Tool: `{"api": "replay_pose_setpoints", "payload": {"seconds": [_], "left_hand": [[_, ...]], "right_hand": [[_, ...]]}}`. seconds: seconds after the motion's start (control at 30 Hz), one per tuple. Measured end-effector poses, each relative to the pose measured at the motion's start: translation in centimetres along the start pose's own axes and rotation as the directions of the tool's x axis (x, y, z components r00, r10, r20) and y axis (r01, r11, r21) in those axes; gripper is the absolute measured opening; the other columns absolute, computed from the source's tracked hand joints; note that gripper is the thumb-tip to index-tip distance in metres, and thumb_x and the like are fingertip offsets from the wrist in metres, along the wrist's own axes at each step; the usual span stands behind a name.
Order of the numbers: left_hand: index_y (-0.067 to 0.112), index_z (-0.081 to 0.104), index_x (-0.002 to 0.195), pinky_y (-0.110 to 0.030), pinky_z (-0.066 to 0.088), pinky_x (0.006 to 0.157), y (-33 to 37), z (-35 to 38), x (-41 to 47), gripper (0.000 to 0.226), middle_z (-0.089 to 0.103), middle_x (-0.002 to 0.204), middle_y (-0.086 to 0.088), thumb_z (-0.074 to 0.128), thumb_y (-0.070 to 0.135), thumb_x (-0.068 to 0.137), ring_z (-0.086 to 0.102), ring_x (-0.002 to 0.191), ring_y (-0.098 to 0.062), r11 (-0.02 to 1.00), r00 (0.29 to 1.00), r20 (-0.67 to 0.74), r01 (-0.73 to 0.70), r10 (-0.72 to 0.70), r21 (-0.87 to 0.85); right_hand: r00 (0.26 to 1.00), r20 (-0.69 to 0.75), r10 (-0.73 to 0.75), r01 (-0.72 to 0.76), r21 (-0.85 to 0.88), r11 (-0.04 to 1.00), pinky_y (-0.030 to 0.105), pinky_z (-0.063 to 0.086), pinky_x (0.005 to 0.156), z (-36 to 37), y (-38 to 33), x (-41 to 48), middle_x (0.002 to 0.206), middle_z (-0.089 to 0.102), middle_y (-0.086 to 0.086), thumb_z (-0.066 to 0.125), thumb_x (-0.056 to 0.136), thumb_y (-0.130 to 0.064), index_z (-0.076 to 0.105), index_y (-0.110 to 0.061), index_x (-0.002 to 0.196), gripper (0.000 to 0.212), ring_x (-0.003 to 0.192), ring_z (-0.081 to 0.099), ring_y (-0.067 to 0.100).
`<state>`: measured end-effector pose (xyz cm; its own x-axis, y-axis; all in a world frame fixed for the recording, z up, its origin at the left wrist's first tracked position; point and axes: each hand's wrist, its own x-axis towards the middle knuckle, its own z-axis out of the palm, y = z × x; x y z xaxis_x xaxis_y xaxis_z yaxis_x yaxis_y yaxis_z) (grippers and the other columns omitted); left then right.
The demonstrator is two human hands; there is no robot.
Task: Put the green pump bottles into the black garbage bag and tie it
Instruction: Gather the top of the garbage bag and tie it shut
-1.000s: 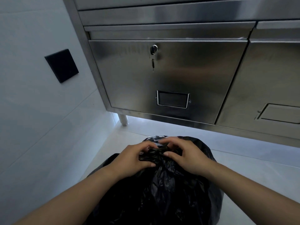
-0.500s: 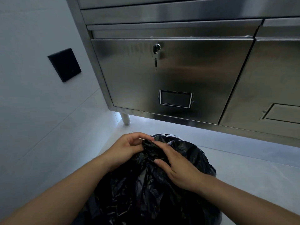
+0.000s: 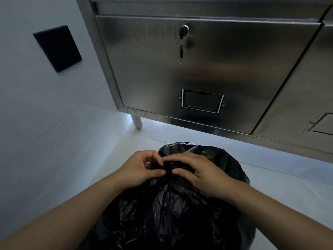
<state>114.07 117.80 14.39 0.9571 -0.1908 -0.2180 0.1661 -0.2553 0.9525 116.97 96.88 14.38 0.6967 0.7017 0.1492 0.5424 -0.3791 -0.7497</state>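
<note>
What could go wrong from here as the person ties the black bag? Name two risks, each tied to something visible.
1. The left hand and the right hand pinch the gathered neck of the black garbage bag with fingertips only. The slick plastic could slip free and the knot fail.
2. The plastic looks thin and crumpled, so a hard pull might tear it at the neck.

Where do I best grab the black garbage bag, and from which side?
Grip the crinkled black plastic garbage bag at its bunched neck, from above: the left hand and right hand gather it narrow there; below it bulges wide.
</note>
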Motion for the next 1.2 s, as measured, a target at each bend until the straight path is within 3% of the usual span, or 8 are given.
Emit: {"api": "replay_pose_setpoints", "payload": {"seconds": [0.17,0.3,0.5,0.67,0.77,0.83,1.03,1.2], "left_hand": [[0.011,0.061,0.092,-0.011,0.047,0.075,-0.2,0.3,1.9,0.027,0.068,0.095,0.000,0.071,-0.006,0.074,0.063,0.073,0.007,0.997,0.998,0.033,0.059,-0.061,0.057],[0.023,0.065,0.100,-0.027,0.049,0.090,4.2,-1.2,0.5,0.025,0.069,0.104,0.006,0.074,0.014,0.078,0.064,0.088,0.002,0.979,0.997,0.034,0.066,-0.074,0.194],[0.029,0.065,0.102,-0.029,0.048,0.093,16.4,-2.7,-8.9,0.018,0.070,0.102,0.010,0.066,0.029,0.085,0.064,0.100,-0.006,0.975,0.982,0.068,0.163,-0.175,0.153],[0.038,0.067,0.093,-0.011,0.047,0.079,30.9,-4.4,-16.3,0.025,0.071,0.095,0.016,0.065,0.053,0.074,0.065,0.093,0.000,0.975,0.979,-0.012,0.202,-0.202,0.087],[0.040,0.066,0.092,-0.020,0.048,0.085,38.9,-5.8,-19.8,0.028,0.071,0.096,0.018,0.065,0.059,0.070,0.065,0.097,-0.002,0.971,0.977,-0.011,0.211,-0.211,0.108],[0.041,0.066,0.092,-0.026,0.048,0.089,43.7,-6.9,-21.2,0.027,0.071,0.097,0.018,0.064,0.059,0.072,0.065,0.097,-0.002,0.973,0.983,0.012,0.182,-0.186,0.140],[0.045,0.064,0.094,-0.018,0.038,0.080,54.6,-9.4,-23.0,0.038,0.065,0.102,0.030,0.053,0.073,0.071,0.058,0.099,0.009,0.960,0.995,0.087,0.017,-0.042,0.278],[0.049,0.062,0.095,-0.017,0.037,0.081,60.4,-8.4,-22.6,0.027,0.062,0.104,0.034,0.054,0.064,0.075,0.056,0.100,0.010,0.940,0.969,0.244,-0.125,0.046,0.318]], "right_hand": [[0.999,-0.021,0.040,-0.041,-0.031,0.999,0.020,0.042,0.093,-0.1,1.3,0.2,0.112,0.064,-0.010,0.058,0.090,-0.032,0.060,-0.028,0.114,0.024,0.105,0.055,-0.001],[0.992,-0.045,0.117,-0.117,0.004,0.993,0.016,0.043,0.089,-3.0,-2.7,0.9,0.109,0.066,-0.010,0.060,0.088,-0.032,0.060,-0.028,0.111,0.023,0.101,0.058,-0.001],[0.962,-0.059,0.265,-0.251,0.184,0.951,0.008,0.040,0.085,-9.8,-16.8,-0.6,0.100,0.067,-0.014,0.065,0.085,-0.028,0.064,-0.026,0.105,0.020,0.096,0.058,-0.007],[0.890,-0.074,0.451,-0.387,0.402,0.830,0.009,0.042,0.084,-18.2,-31.6,-1.9,0.099,0.066,-0.020,0.066,0.084,-0.027,0.063,-0.031,0.101,0.017,0.096,0.060,-0.004],[0.865,-0.103,0.492,-0.414,0.407,0.814,0.010,0.043,0.084,-23.3,-39.5,-2.5,0.100,0.066,-0.021,0.065,0.085,-0.028,0.063,-0.031,0.101,0.016,0.097,0.060,-0.004],[0.845,-0.151,0.513,-0.418,0.411,0.810,0.011,0.041,0.086,-26.1,-43.6,-2.8,0.099,0.066,-0.022,0.065,0.084,-0.029,0.062,-0.036,0.099,0.016,0.097,0.060,-0.002],[0.741,-0.343,0.577,-0.436,0.407,0.802,0.009,0.041,0.085,-31.8,-52.3,-4.8,0.098,0.066,-0.024,0.067,0.084,-0.024,0.061,-0.041,0.094,0.020,0.095,0.060,-0.006],[0.571,-0.550,0.610,-0.440,0.422,0.793,0.004,0.040,0.081,-35.8,-57.4,-8.3,0.096,0.065,-0.029,0.067,0.083,-0.024,0.060,-0.048,0.090,0.026,0.094,0.060,-0.007]]}}
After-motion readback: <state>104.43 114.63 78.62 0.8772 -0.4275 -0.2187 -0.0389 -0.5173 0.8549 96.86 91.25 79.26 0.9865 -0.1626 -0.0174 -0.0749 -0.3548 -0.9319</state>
